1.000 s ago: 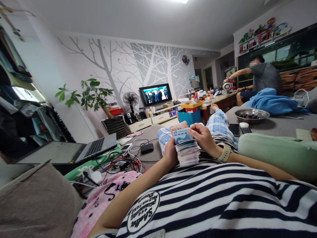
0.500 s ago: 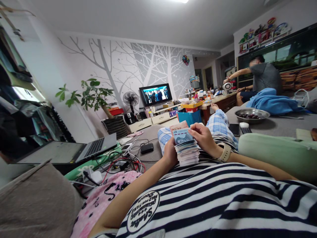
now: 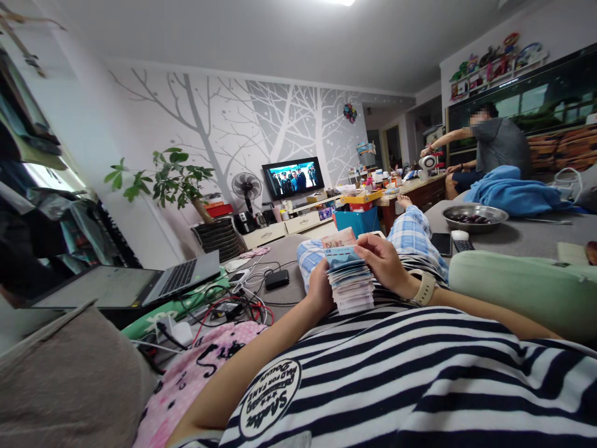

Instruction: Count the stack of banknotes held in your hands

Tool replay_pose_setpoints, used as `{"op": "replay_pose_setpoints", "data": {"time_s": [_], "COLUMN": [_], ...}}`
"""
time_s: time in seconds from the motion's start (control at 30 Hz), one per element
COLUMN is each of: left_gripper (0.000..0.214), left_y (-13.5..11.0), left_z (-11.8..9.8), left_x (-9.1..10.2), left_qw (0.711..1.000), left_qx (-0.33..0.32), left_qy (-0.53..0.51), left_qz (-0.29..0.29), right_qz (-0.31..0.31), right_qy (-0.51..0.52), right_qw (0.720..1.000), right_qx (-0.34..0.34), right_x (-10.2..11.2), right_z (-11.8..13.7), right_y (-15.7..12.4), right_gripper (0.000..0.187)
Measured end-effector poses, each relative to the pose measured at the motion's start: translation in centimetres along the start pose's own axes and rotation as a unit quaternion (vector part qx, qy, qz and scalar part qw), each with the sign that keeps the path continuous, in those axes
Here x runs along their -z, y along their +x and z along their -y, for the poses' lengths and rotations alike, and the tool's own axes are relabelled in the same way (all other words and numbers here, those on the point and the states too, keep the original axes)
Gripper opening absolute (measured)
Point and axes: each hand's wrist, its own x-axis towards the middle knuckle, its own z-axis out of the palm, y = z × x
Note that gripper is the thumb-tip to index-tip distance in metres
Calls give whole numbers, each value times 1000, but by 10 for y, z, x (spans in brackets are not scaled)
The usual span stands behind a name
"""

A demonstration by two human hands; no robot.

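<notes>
A thick, fanned stack of banknotes [image 3: 351, 289] is held over my lap. My left hand [image 3: 321, 287] grips the stack along its left side, its fingers mostly hidden behind the notes. My right hand [image 3: 383, 260], with a pale watch [image 3: 424, 289] on the wrist, pinches the upper right edge of a bluish banknote [image 3: 342, 256]. Behind that note a reddish banknote [image 3: 339, 238] sticks up at the top. The lower notes hang folded in layers.
On the left lie an open laptop [image 3: 180, 279], tangled cables and a black box [image 3: 277, 279]. A metal bowl [image 3: 474, 218] of dark round fruit, a phone [image 3: 441, 244] and a green cushion [image 3: 513, 292] are at right. Another person [image 3: 499, 146] sits farther back.
My right fingers have shifted the top bluish note slightly, so its face now bends and shows less. The reddish note behind shows a little differently. My left hand stays on the stack.
</notes>
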Motion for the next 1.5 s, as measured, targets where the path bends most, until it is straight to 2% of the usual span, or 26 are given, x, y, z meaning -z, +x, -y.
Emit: {"op": "replay_pose_setpoints", "data": {"time_s": [0.13, 0.27, 0.33, 0.43, 0.57, 0.7, 0.9, 1.2, 1.27, 1.5], "left_gripper": [9, 18, 23, 22, 17, 15, 28, 31, 33, 42], "left_y": [5, 12, 14, 12, 5, 3, 4, 13, 13, 16], "left_z": [1, 3, 4, 4, 1, 1, 2, 3, 2, 1], "left_x": [2, 6, 7, 8, 7, 6, 5, 16, 18, 27], "left_qw": [999, 999, 999, 999, 999, 999, 999, 986, 984, 980], "left_qx": [-7, -23, -27, -29, 24, 8, 28, -102, -98, -24], "left_qy": [33, 26, 25, 34, 33, 38, 19, 117, 124, 129], "left_qz": [-14, -10, -3, 9, 15, 1, 38, 67, 83, 149], "right_qz": [31, 75, 63, 0, -54, -42, -41, -40, -39, -30], "right_qy": [7, 55, 63, 2, -48, -57, -26, -11, -14, -8], "right_qw": [999, 996, 996, 1000, 996, 995, 994, 993, 993, 992], "right_qx": [15, 4, -12, -27, -43, -63, -103, -115, -114, -123], "right_x": [0, 0, 0, 0, 1, 2, 2, 4, 5, 12], "right_z": [0, -1, -3, -7, -15, -21, -28, -39, -41, -39], "right_y": [-1, -2, -2, 1, 5, 7, 9, 15, 16, 21], "right_gripper": [26, 37, 37, 34, 35, 34, 26, 29, 30, 30]}}
